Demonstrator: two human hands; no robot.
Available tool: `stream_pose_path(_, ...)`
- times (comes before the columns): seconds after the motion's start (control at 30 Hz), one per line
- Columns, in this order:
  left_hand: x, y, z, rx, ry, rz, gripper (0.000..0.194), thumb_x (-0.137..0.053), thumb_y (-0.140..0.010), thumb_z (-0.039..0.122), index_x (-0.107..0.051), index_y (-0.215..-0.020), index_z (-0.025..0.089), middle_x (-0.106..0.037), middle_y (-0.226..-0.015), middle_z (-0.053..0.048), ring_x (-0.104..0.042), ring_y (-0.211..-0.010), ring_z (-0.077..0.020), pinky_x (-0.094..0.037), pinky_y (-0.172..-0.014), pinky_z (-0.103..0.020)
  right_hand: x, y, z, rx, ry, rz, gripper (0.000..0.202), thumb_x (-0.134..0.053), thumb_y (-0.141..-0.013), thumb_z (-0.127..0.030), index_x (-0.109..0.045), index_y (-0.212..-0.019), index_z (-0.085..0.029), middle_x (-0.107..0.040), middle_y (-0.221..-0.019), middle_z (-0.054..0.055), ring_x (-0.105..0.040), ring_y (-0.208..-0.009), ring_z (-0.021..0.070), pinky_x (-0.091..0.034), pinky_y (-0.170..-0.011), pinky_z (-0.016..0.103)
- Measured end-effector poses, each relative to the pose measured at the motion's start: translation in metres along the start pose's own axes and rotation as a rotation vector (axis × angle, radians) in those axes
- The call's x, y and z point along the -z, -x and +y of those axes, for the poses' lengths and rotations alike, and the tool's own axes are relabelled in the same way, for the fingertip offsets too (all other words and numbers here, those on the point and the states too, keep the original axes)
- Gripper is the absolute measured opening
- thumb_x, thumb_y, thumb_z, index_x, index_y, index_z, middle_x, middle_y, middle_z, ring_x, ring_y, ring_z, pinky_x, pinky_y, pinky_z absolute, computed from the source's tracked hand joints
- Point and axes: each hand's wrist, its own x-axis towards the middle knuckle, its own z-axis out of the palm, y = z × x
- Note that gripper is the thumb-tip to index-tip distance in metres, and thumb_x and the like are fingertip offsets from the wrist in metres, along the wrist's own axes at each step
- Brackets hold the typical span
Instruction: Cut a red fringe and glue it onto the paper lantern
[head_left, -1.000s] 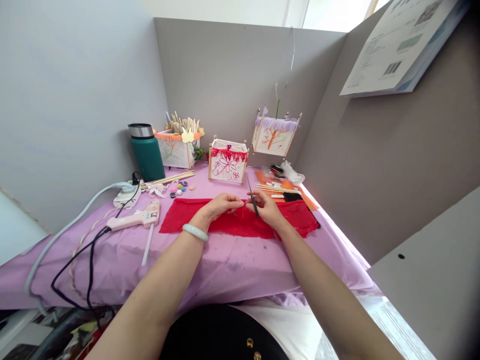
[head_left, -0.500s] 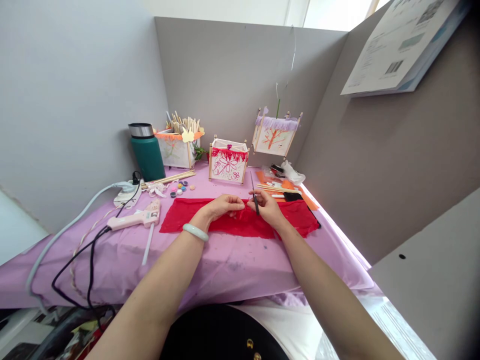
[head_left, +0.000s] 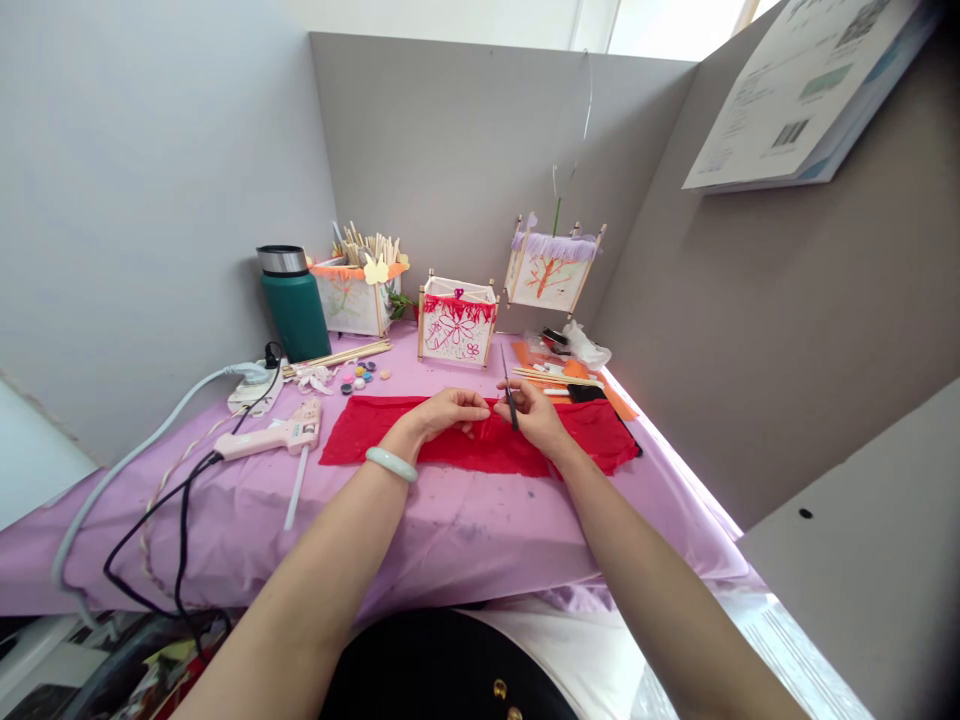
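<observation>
A long piece of red cloth (head_left: pixel 367 432) lies across the purple-covered table. My left hand (head_left: pixel 450 412), below a pale bangle (head_left: pixel 391 464), pinches the upper part of the cloth near its middle. Just to its right, my right hand (head_left: pixel 531 412) holds dark scissors (head_left: pixel 511 404) with the blades pointing up and away. The fingertips of my right hand are also close to the cloth; whether they grip it is too small to tell. Behind the hands stands a small white lantern (head_left: pixel 456 332) with red fringe and a drawn flower.
At the left are a green bottle (head_left: pixel 296 312), a glue gun (head_left: pixel 277 436) with cables and a power strip (head_left: pixel 256 392). A stick-filled box (head_left: pixel 352 300) stands behind. A lantern (head_left: pixel 553 275) hangs back right, above orange sheets (head_left: pixel 621 398) and sticks.
</observation>
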Motion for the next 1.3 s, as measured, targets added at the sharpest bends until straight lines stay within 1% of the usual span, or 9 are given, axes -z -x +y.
stream_pose_path(0.23, 0.0015, -0.0039, -0.0038, -0.024, 0.068, 0.097, 0.022, -0.069, -0.069, 0.029, -0.058, -0.073, 0.01, -0.058, -0.052, 0.0, -0.047, -0.039, -0.007, -0.037, -0.045, -0.022, -0.0001, 0.0011, 0.0016, -0.027, -0.007, -0.037, 0.042, -0.068, -0.069, -0.037, -0.053, -0.103, -0.019, -0.058, -0.07, -0.002, -0.053, -0.058, 0.0114, -0.041, -0.054, 0.024)
stream_pose_path(0.33, 0.0046, -0.0067, -0.0041, -0.009, 0.152, 0.278, 0.015, -0.067, -0.071, 0.022, -0.058, -0.069, 0.01, -0.058, -0.052, -0.001, -0.044, -0.038, -0.0055, -0.037, -0.045, -0.021, -0.0004, 0.0013, 0.0035, -0.032, -0.012, -0.034, 0.041, -0.068, -0.069, -0.037, -0.053, -0.103, -0.019, -0.056, -0.067, -0.003, -0.052, -0.056, 0.0112, -0.041, -0.053, 0.023)
stream_pose_path(0.43, 0.0081, -0.0087, -0.0039, 0.082, 0.27, 0.492, 0.009, -0.066, -0.07, 0.015, -0.059, -0.07, 0.01, -0.057, -0.051, 0.001, -0.044, -0.039, -0.0046, -0.042, -0.048, -0.021, -0.0011, 0.0016, 0.0034, -0.03, 0.013, -0.045, 0.041, -0.068, -0.069, -0.038, -0.054, -0.104, -0.019, -0.055, -0.067, -0.003, -0.053, -0.056, 0.0112, -0.042, -0.054, 0.024)
stream_pose_path(0.5, 0.0092, -0.009, -0.0038, 0.122, 0.311, 0.547, 0.008, -0.067, -0.069, 0.013, -0.06, -0.073, 0.01, -0.059, -0.055, 0.0, -0.046, -0.04, -0.0047, -0.044, -0.05, -0.021, -0.0014, 0.0019, 0.0026, -0.024, 0.031, -0.053, 0.041, -0.067, -0.07, -0.039, -0.054, -0.104, -0.019, -0.054, -0.066, -0.004, -0.052, -0.056, 0.011, -0.042, -0.055, 0.024)
stream_pose_path(0.67, 0.0075, -0.0076, -0.0054, 0.13, 0.283, 0.513, 0.014, -0.07, -0.067, 0.014, -0.058, -0.073, 0.012, -0.054, -0.049, 0.003, -0.048, -0.039, -0.0062, -0.045, -0.049, -0.022, -0.002, 0.0024, 0.0005, -0.028, -0.004, -0.057, 0.042, -0.068, -0.069, -0.039, -0.053, -0.104, -0.02, -0.057, -0.07, -0.003, -0.054, -0.059, 0.0117, -0.044, -0.056, 0.025)
stream_pose_path(0.87, 0.006, -0.0074, -0.0082, 0.121, 0.175, 0.354, 0.013, -0.068, -0.07, 0.018, -0.061, -0.077, 0.01, -0.058, -0.051, 0.0, -0.044, -0.036, -0.0057, -0.045, -0.046, -0.023, -0.0028, 0.0031, 0.0009, -0.031, 0.004, -0.094, 0.045, -0.067, -0.07, -0.041, -0.053, -0.107, -0.02, -0.057, -0.069, -0.003, -0.053, -0.06, 0.0113, -0.044, -0.057, 0.025)
stream_pose_path(1.03, 0.0067, -0.0081, -0.0068, 0.092, 0.223, 0.452, 0.01, -0.066, -0.072, 0.016, -0.059, -0.075, 0.01, -0.059, -0.053, -0.001, -0.044, -0.035, -0.0048, -0.043, -0.046, -0.021, -0.0013, 0.0017, 0.0073, -0.029, 0.142, -0.018, 0.043, -0.068, -0.068, -0.042, -0.056, -0.103, -0.019, -0.056, -0.066, -0.004, -0.051, -0.057, 0.0113, -0.041, -0.054, 0.023)
stream_pose_path(1.1, 0.0068, -0.0084, -0.0069, 0.094, 0.216, 0.471, 0.01, -0.066, -0.071, 0.016, -0.058, -0.074, 0.01, -0.059, -0.052, -0.001, -0.045, -0.036, -0.0054, -0.042, -0.044, -0.021, -0.0015, 0.0018, 0.0066, -0.014, 0.117, -0.005, 0.043, -0.068, -0.069, -0.041, -0.056, -0.104, -0.019, -0.055, -0.067, -0.003, -0.052, -0.058, 0.0116, -0.042, -0.055, 0.024)
stream_pose_path(1.3, 0.0074, -0.0091, -0.0089, 0.112, 0.257, 0.41, 0.013, -0.068, -0.071, 0.02, -0.059, -0.074, 0.012, -0.051, -0.042, 0.003, -0.045, -0.035, -0.0071, -0.048, -0.05, -0.025, -0.0047, 0.0048, -0.001, -0.005, 0.03, -0.095, 0.042, -0.066, -0.071, -0.04, -0.053, -0.106, -0.02, -0.056, -0.071, -0.003, -0.053, -0.059, 0.011, -0.044, -0.059, 0.025)
